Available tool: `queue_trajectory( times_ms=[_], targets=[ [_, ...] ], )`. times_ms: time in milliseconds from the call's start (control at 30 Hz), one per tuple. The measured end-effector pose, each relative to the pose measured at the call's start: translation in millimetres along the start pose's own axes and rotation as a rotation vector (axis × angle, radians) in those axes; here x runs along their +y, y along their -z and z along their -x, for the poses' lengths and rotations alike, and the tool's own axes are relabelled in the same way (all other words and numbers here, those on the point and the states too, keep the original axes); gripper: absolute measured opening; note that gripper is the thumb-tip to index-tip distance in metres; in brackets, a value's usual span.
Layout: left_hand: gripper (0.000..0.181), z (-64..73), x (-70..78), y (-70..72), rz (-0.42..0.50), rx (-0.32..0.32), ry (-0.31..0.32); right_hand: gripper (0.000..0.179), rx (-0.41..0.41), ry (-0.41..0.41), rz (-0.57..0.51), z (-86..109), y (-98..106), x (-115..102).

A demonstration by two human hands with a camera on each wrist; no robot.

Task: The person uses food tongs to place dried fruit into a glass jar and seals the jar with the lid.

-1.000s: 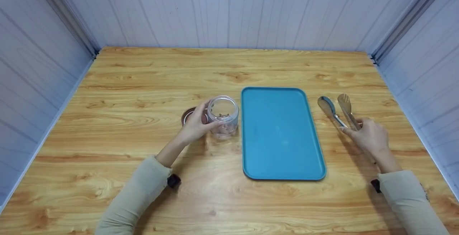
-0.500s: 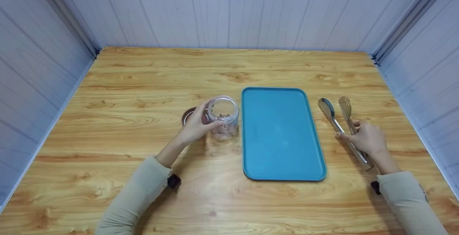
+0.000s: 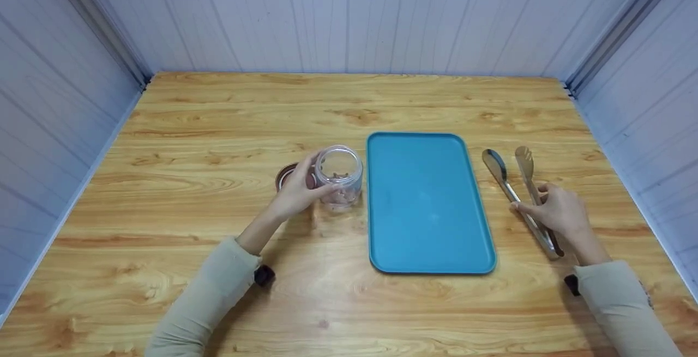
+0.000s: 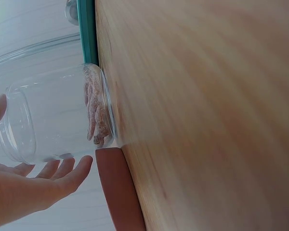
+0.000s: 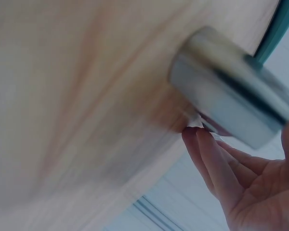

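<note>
My left hand [image 3: 297,193] holds a clear plastic jar [image 4: 58,115] from its left side, thumb and fingers spread round its upper part. The jar stands upright and lidless on the table, against the tray's edge. Several reddish-brown stick-like pieces [image 4: 97,108] lie at its bottom. Close behind that hand is a brown screw lid [image 3: 284,176], partly covered by the fingers. At the right, my right hand [image 3: 561,212] holds metal tongs [image 3: 526,180] between thumb and fingers. The tongs' two arms are spread, one tip spoon-shaped and one slotted. Their joined end points toward me.
A blue rectangular tray [image 3: 428,204] lies between the jar and the tongs, with a low raised rim. Wood-grain table [image 3: 229,128] surrounds everything. Pale panelled walls [image 3: 349,19] close it off at the back and both sides.
The tongs have come down lower over the table, and their joined end now shows below my right hand. That hand has shifted slightly left. My left hand and the jar stay put.
</note>
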State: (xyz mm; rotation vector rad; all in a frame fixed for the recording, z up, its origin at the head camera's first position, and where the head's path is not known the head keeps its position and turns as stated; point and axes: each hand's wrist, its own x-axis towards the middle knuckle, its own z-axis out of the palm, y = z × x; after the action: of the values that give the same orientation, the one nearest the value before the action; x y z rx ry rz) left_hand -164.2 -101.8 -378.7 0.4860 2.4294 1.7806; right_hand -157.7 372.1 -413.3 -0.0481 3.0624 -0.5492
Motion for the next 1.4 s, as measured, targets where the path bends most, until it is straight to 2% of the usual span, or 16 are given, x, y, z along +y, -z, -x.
queue_trajectory(
  times_ms=[267,400,500,700,900,1067,1167,1400],
  targets=[
    [0.069,0.4,0.4,-0.3,-0.014,0.003,-0.005,0.078,-0.01,-0.003,0.006,0.8,0,1],
    [0.071,-5.5,-18.7,-0.3,-0.016,0.009,-0.012,0.083,-0.01,-0.009,-0.005,-0.4,3,2],
    [0.072,-9.8,-33.1,-0.3,-0.017,0.015,-0.018,0.082,0.018,-0.01,-0.032,-1.5,7,2],
    [0.072,-10.6,-34.0,-0.2,-0.018,0.022,-0.012,0.078,0.074,-0.015,-0.152,-4.2,13,-3],
    [0.072,-10.4,-35.3,-0.6,-0.015,0.026,-0.025,0.074,0.176,0.012,-0.233,-5.5,17,-14],
    [0.072,-10.7,-35.2,-0.3,-0.016,0.021,-0.026,0.068,0.264,0.069,-0.285,-7.0,14,-26],
    [0.072,-8.9,-30.0,0.0,-0.003,0.009,-0.029,0.066,0.298,0.096,-0.315,-7.7,12,-33],
    [0.069,-1.6,-7.6,0.0,0.003,0.003,-0.038,0.064,0.263,0.191,-0.376,-9.3,6,-47]
  ],
)
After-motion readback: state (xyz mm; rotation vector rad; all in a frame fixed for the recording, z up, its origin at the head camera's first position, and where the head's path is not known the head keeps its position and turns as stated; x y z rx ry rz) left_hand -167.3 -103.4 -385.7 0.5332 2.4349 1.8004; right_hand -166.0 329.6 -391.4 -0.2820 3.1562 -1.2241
